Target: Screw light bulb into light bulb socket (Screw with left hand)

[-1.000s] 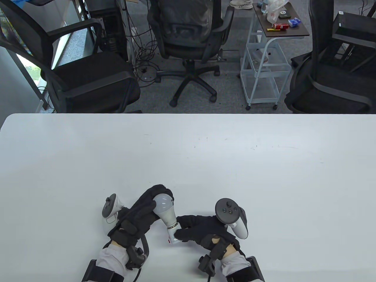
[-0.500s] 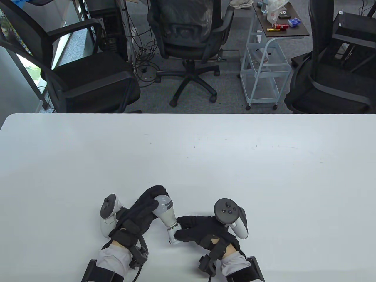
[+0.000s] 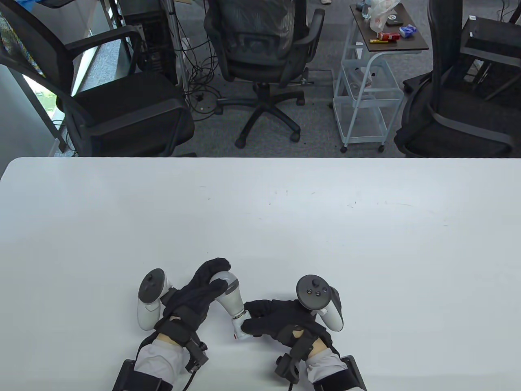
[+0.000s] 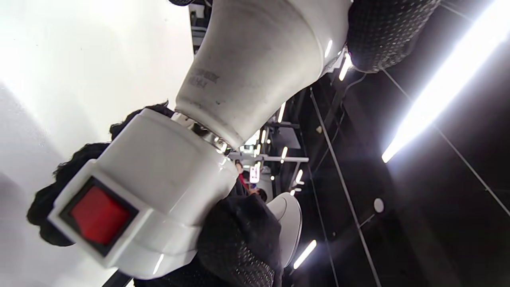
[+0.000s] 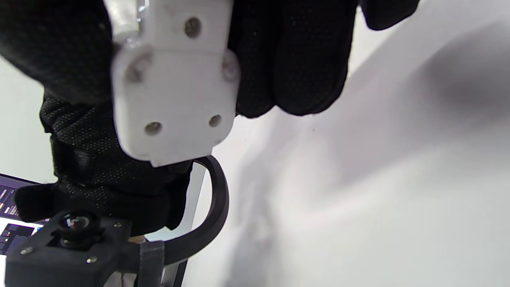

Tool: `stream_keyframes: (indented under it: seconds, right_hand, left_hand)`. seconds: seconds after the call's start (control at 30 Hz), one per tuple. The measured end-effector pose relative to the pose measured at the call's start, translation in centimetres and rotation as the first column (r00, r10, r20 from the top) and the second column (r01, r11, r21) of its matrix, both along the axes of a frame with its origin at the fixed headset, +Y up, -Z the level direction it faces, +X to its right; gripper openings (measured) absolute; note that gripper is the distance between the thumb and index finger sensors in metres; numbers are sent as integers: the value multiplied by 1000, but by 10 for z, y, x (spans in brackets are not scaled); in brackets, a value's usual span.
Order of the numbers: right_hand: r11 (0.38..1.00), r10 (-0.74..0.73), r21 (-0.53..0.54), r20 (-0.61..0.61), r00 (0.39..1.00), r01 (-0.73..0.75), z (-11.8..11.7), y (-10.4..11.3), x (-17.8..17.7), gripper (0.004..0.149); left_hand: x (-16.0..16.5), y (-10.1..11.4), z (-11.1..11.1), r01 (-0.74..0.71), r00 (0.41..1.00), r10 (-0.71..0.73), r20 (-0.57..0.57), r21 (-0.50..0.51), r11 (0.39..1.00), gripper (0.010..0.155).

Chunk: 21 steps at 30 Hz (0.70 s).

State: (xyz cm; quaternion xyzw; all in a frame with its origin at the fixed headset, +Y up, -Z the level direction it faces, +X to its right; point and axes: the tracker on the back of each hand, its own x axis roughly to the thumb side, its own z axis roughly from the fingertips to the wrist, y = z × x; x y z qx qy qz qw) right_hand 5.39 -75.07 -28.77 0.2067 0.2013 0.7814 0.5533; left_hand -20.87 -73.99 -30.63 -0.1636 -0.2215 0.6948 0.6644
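Observation:
A white light bulb [image 3: 230, 294] has its metal base in a white socket [image 3: 239, 329] with a red switch, near the table's front edge. My left hand [image 3: 202, 291] grips the bulb's globe from the left, fingers wrapped over its top. My right hand [image 3: 272, 317] grips the socket from the right. In the left wrist view the bulb's neck [image 4: 255, 67] meets the socket [image 4: 159, 191], with a little silver thread showing between them and the red switch [image 4: 95, 215] facing the camera. The right wrist view shows the socket's back plate [image 5: 175, 99] between my fingers.
The white table [image 3: 260, 220] stretches wide beyond my hands. Past its far edge stand black office chairs [image 3: 260, 53] and a small cart [image 3: 368, 81].
My left hand has rolled over the bulb's globe, covering more of it, and its tracker has shifted slightly left. The right hand and the socket have stayed put.

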Motion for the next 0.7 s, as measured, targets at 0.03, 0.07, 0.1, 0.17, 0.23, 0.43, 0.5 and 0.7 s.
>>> stream_keyframes:
  seconds: [0.03, 0.07, 0.1, 0.17, 0.23, 0.43, 0.5, 0.7]
  right_hand:
    - [1000, -1, -3, 0, 1000, 1, 0, 0, 0, 62]
    - [1000, -12, -9, -6, 1000, 12, -1, -1, 1, 63]
    - [1000, -26, -13, -12, 1000, 26, -1, -1, 1, 62]
    - [998, -56, -20, -31, 998, 55, -2, -1, 1, 62]
    - [997, -67, -27, -42, 997, 65, -2, -2, 1, 62]
    - [1000, -20, 10, 2, 1000, 20, 0, 1, 1, 62]
    - [999, 17, 33, 12, 1000, -17, 1, 3, 0, 62]
    - [997, 57, 50, 17, 998, -57, 2, 5, -1, 62]
  left_hand:
    - [0, -1, -1, -26, 1000, 26, 13, 0, 1000, 65]
    - [0, -3, -1, -82, 996, 83, 44, -10, 997, 65]
    - [1, -4, -2, -121, 990, 121, 67, -16, 993, 65]
    - [2, -5, -2, -179, 977, 181, 110, -28, 983, 70]
    - [4, -4, -2, -200, 970, 202, 133, -28, 979, 75]
    - [3, -4, -1, -111, 987, 112, 112, -13, 994, 75]
    - [3, -4, 0, -57, 995, 58, 83, -23, 998, 77]
    - [0, 1, 1, 90, 996, -90, -17, 18, 996, 66]
